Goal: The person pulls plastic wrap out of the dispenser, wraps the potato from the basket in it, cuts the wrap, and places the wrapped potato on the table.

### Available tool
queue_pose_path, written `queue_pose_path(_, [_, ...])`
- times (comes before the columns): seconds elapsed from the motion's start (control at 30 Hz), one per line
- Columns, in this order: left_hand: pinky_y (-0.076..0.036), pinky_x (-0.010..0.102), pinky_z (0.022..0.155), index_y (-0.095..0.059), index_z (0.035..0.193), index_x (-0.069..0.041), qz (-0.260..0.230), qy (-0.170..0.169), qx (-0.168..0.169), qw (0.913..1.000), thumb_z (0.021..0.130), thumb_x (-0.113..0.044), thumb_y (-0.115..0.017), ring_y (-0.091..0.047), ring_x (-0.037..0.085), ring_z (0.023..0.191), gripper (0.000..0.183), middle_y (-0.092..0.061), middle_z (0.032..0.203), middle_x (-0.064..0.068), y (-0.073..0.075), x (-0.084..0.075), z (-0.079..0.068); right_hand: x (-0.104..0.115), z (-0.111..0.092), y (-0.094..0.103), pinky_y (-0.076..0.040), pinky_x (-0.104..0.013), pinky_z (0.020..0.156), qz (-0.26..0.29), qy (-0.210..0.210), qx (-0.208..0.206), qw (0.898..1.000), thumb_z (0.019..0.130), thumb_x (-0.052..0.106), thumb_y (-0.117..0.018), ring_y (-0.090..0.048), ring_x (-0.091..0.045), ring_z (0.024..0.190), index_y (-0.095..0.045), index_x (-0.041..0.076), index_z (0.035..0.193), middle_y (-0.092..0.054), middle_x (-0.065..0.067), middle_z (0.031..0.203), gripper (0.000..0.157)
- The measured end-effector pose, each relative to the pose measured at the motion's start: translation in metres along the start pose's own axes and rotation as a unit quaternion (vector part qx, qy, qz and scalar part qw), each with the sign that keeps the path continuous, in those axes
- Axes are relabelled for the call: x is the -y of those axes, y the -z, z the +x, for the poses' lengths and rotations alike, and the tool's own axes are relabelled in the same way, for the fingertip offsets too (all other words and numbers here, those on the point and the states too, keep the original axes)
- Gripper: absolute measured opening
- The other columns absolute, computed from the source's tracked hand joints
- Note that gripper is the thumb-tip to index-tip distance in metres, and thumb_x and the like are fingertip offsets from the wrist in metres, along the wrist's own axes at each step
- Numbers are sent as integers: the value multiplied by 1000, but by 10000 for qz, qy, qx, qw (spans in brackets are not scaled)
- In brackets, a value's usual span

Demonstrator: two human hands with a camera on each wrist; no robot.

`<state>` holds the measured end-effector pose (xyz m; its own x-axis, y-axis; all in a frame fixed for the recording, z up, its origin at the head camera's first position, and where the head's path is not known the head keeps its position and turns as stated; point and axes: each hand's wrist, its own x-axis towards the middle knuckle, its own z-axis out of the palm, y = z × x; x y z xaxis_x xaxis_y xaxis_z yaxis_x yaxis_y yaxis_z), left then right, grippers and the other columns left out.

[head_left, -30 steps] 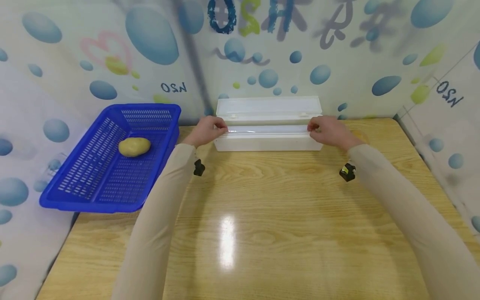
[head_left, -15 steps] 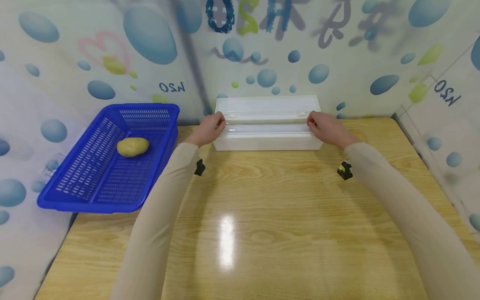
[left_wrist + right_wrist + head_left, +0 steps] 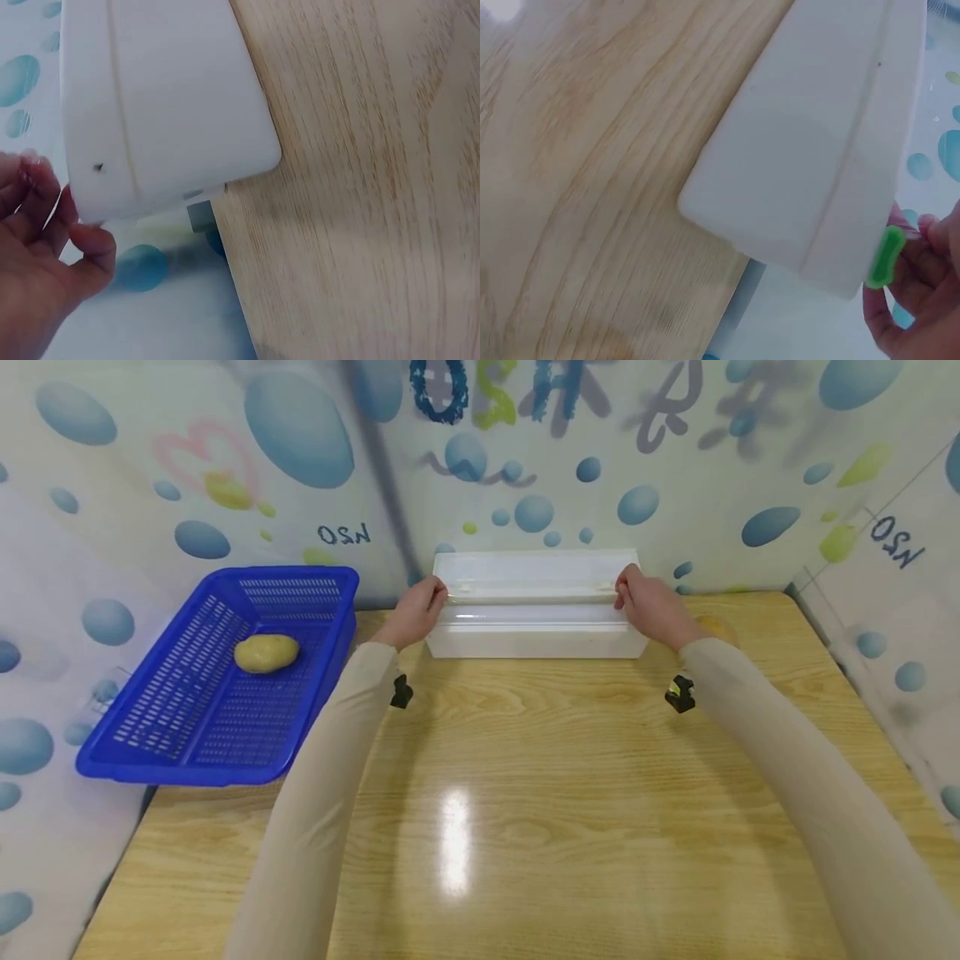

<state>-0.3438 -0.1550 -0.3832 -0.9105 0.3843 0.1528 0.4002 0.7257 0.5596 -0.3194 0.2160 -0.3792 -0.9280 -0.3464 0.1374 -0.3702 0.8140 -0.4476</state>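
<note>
A long white cling film box [image 3: 536,643] stands at the back of the table with its lid [image 3: 536,567] raised against the wall. Clear cling film [image 3: 536,613] shines along the opening. My left hand [image 3: 415,612] pinches the film at the left end, and my right hand [image 3: 654,607] pinches it at the right end. Glossy film shows at the fingertips [image 3: 36,161] in the left wrist view. A green slider [image 3: 886,257] sits on the box's end, beside the right hand's fingers in the right wrist view.
To the left, a blue plastic basket [image 3: 217,774] overhangs the table edge, with a potato [image 3: 266,653] in it. The patterned wall [image 3: 525,485] is close behind the box. A faint orange round patch [image 3: 718,628] shows on the table [image 3: 540,793] beside the right wrist.
Both hands have risen from the box's opening to the level of the lid's lower edge, keeping their pinch. The box and the basket with the potato have stayed in place.
</note>
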Motion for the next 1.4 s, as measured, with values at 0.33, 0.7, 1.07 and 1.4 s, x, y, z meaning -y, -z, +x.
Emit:
queue_pose_path(0.33, [-44,42,79,-50,108,7,85,448,-654,9968,105,-10,-36,-52,33,88,22,-56,101,22,2,-6,9,8,15,5,-44,-48,87,1195,-554,-118,9912,105,6,-26,-62,-41,95,-41,-7,110,-64,-28,100,21])
queue_pose_path(0.7, [-56,31,73,-44,110,6,-1784,1215,-337,9759,105,-9,-34,-65,29,83,19,-63,95,25,21,-13,24,8,26,34,-55,-26,73,1695,-600,113,9836,104,8,-32,-67,-23,80,-42,-9,112,-64,-28,97,21])
queue_pose_path(1.07, [-55,41,78,-46,110,6,-1354,957,-23,9862,104,-7,-37,-66,25,77,17,-64,94,25,53,-28,37,16,36,67,-56,-28,72,1710,-650,680,9808,104,11,-32,-67,-17,79,-43,-8,112,-65,-26,98,23])
queue_pose_path(1.4, [-56,37,77,-46,111,4,-1273,880,-103,9879,104,-11,-40,-65,24,77,18,-63,92,22,73,-42,45,20,39,87,-55,-25,71,1978,-597,527,9770,104,20,-34,-65,-12,77,-46,-5,111,-65,-18,94,29])
